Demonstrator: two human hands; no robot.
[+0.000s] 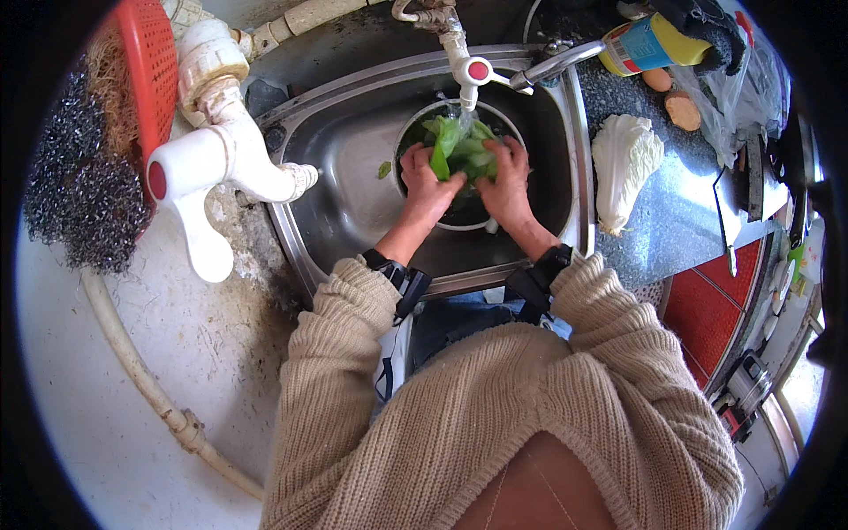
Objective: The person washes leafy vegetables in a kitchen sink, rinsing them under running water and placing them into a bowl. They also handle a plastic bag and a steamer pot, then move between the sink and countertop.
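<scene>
Both my hands are over a round bowl (457, 227) in the stainless steel sink, gripping wet leafy greens (448, 140). My left hand (426, 180) holds the leaves from the left, its thumb toward the middle. Opposite it, my right hand (507, 177) has its fingers curled into the bunch, where the leaves look blurred. Water runs onto the greens from a white plastic tap (472, 86) with a red cap. The bottom of the bowl is hidden by dark water and leaves.
A stray leaf (384, 169) lies in the sink (344, 192) left of the bowl. On the right counter are a napa cabbage (623, 169), an egg (656, 80), a yellow container (652, 46) and a knife (729, 228). Another white tap (225, 159) juts in from the left.
</scene>
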